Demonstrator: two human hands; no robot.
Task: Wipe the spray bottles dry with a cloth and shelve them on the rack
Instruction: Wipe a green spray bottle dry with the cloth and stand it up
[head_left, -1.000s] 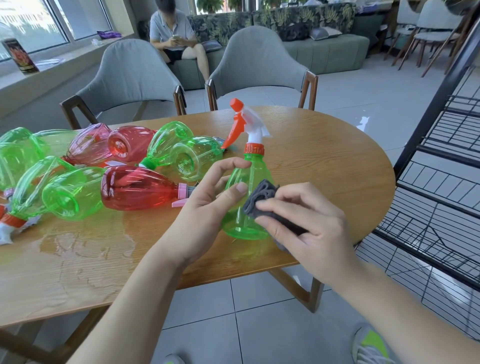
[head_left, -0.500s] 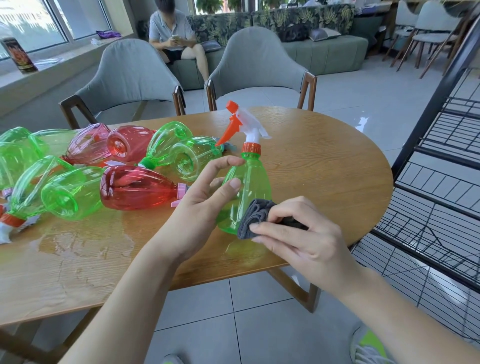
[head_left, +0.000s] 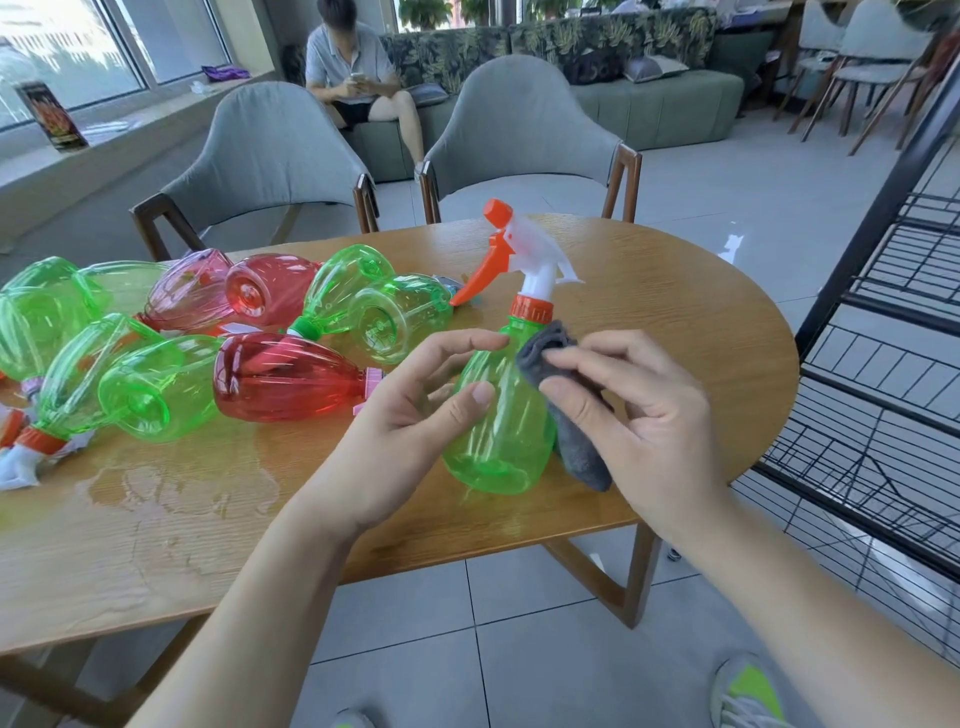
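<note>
A green spray bottle (head_left: 501, 431) with an orange and white trigger head stands tilted above the wooden table (head_left: 675, 322). My left hand (head_left: 410, 426) grips its left side between thumb and fingers. My right hand (head_left: 644, 415) holds a dark grey cloth (head_left: 566, 400) against the bottle's right shoulder. Several more green and red spray bottles (head_left: 280, 376) lie on their sides across the left of the table. The black wire rack (head_left: 883, 374) stands to the right of the table.
A puddle of water (head_left: 171, 493) spreads over the table's near left. Two grey chairs (head_left: 519, 140) stand behind the table. A person sits on the sofa at the back. My shoe (head_left: 748, 696) shows on the tiled floor.
My right hand has slid the cloth up from the bottle's lower body to its shoulder. The bottle has tipped a little more upright in my left hand.
</note>
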